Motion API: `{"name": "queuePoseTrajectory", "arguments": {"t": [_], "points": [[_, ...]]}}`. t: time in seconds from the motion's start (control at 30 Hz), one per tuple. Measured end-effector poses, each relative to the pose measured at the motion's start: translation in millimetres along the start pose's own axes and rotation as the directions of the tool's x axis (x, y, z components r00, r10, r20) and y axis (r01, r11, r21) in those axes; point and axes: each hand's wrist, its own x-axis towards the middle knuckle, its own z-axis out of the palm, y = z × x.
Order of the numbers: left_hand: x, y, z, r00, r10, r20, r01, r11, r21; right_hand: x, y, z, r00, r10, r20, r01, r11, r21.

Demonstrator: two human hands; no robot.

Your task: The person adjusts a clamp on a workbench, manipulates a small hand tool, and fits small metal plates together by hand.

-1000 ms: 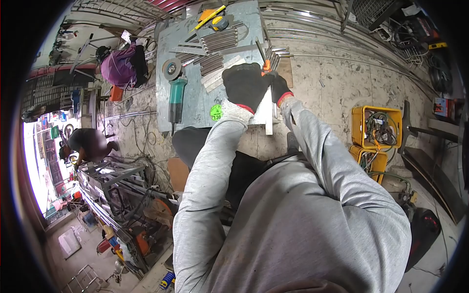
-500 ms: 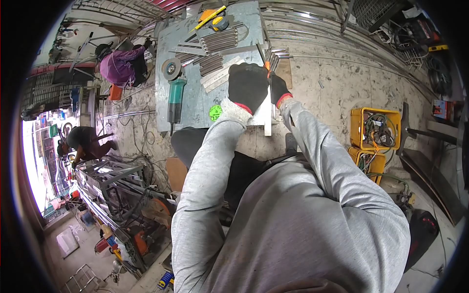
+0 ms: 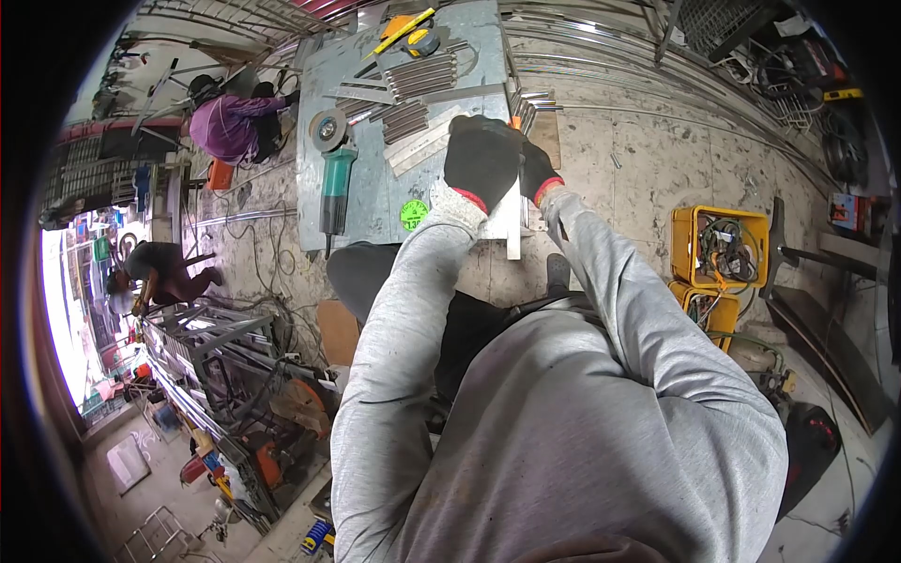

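My left hand, in a black glove with a red cuff edge, is closed near the right edge of the blue-grey work table. What its fingers hold is hidden. Against it on the right, my right hand is also gloved and closed, its grip hidden too. A small orange item shows just beyond both hands, beside several thin metal pieces. Below the hands a white metal bar runs along the table edge. Left of them lie an angle grinder, a flat pale strip and several short metal rods.
A yellow level and a tape measure lie at the table's far side. Yellow crates stand on the floor at right. One person in purple crouches at left; another person bends near metal frames.
Both hands stay close together, with my left hand shifted slightly right. A thin metal piece beyond them has dropped from view. The person at lower left has changed posture.
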Motion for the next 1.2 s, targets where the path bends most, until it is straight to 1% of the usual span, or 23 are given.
{"name": "queuePoseTrajectory", "arguments": {"t": [0.07, 0.1, 0.13, 0.17, 0.2, 0.23, 0.37, 0.43, 0.47, 0.53, 0.57, 0.6, 0.63, 0.67, 0.73, 0.77, 0.83, 0.87, 0.93, 1.07, 1.13, 1.17, 1.2], "points": [[-2, -3, -1, 0.993, 0.11, -0.042, -0.108, 0.993, 0.038, -8, -8, 4, 0.997, -0.067, 0.048, 0.071, 0.992, -0.103], [-4, -5, -3, 0.992, 0.108, -0.067, -0.111, 0.993, -0.037, -6, -7, -8, 0.935, -0.301, 0.186, 0.354, 0.773, -0.526], [-6, -5, -6, 0.99, 0.107, -0.093, -0.117, 0.987, -0.11, -3, -4, -17, 0.81, -0.423, 0.406, 0.552, 0.317, -0.772], [-7, -4, -7, 0.989, 0.11, -0.098, -0.12, 0.987, -0.107, -3, -7, -11, 0.807, -0.427, 0.408, 0.555, 0.314, -0.77], [-10, -2, -6, 0.992, 0.074, -0.098, -0.081, 0.995, -0.059, -5, -10, -2, 0.924, -0.309, 0.225, 0.381, 0.782, -0.493], [-14, 1, -4, 0.994, 0.038, -0.099, -0.04, 0.999, -0.013, -8, -13, 4, 0.988, -0.09, 0.129, 0.097, 0.994, -0.045], [-11, 20, -17, 0.996, -0.09, 0.001, 0.09, 0.996, 0.026, 23, 8, -17, 0.953, -0.031, 0.301, -0.046, 0.968, 0.245], [-6, 23, -18, 0.939, -0.296, 0.173, 0.29, 0.955, 0.061, 33, 15, -27, 0.91, -0.022, 0.415, -0.165, 0.897, 0.409], [-6, 22, -15, 0.94, -0.294, 0.173, 0.288, 0.956, 0.06, 29, 6, -26, 0.91, -0.023, 0.413, -0.163, 0.897, 0.41], [-5, 19, -5, 0.902, -0.372, 0.217, 0.377, 0.926, 0.02, 5, -26, -15, 0.834, 0.249, 0.492, -0.499, 0.72, 0.482], [-2, 19, -6, 0.905, -0.365, 0.217, 0.37, 0.929, 0.018, -6, -34, -6, 0.838, 0.243, 0.488, -0.492, 0.722, 0.486], [1, 19, -9, 0.892, -0.363, 0.271, 0.371, 0.928, 0.026, -14, -35, 4, 0.932, 0.158, 0.327, -0.261, 0.918, 0.3], [3, 19, -11, 0.874, -0.363, 0.323, 0.373, 0.927, 0.034, -20, -39, 13, 0.982, 0.018, 0.189, -0.026, 0.999, 0.045], [1, 15, -6, 0.874, -0.362, 0.323, 0.372, 0.928, 0.032, -20, -40, 10, 0.982, 0.017, 0.188, -0.025, 0.999, 0.044], [-3, 6, 3, 0.961, -0.221, 0.163, 0.232, 0.972, -0.045, -17, -45, 5, 0.896, 0.197, 0.398, -0.33, 0.895, 0.299], [-3, 2, 1, 0.961, -0.225, 0.161, 0.235, 0.971, -0.044, -8, -37, -2, 0.894, 0.198, 0.401, -0.332, 0.895, 0.297], [-3, -4, -1, 0.997, -0.002, 0.081, 0.004, 1.0, -0.026, 14, -12, -20, 0.899, 0.207, 0.386, -0.346, 0.875, 0.337], [-3, -9, 0, 0.997, -0.004, 0.079, 0.006, 1.0, -0.026, 5, -20, -15, 0.898, 0.208, 0.387, -0.347, 0.876, 0.335], [-2, -21, 1, 0.982, 0.186, 0.018, -0.183, 0.977, -0.11, -21, -46, 7, 0.858, 0.177, 0.482, -0.368, 0.867, 0.336], [-7, -21, -1, 0.982, 0.164, 0.089, -0.149, 0.976, -0.16, -16, -42, 5, 0.937, 0.239, 0.254, -0.306, 0.913, 0.27], [-17, -13, 11, 1.0, -0.008, 0.009, 0.01, 0.955, -0.297, -7, -33, -10, 0.982, 0.149, 0.115, -0.144, 0.988, -0.05], [-20, -1, 2, 0.987, -0.143, 0.071, 0.16, 0.878, -0.451, -15, -43, -2, 0.982, 0.149, 0.114, -0.144, 0.988, -0.051], [-26, 9, 4, 0.987, -0.145, 0.072, 0.162, 0.877, -0.451, -31, -63, 15, 0.995, 0.104, -0.001, -0.104, 0.988, -0.112]]}}
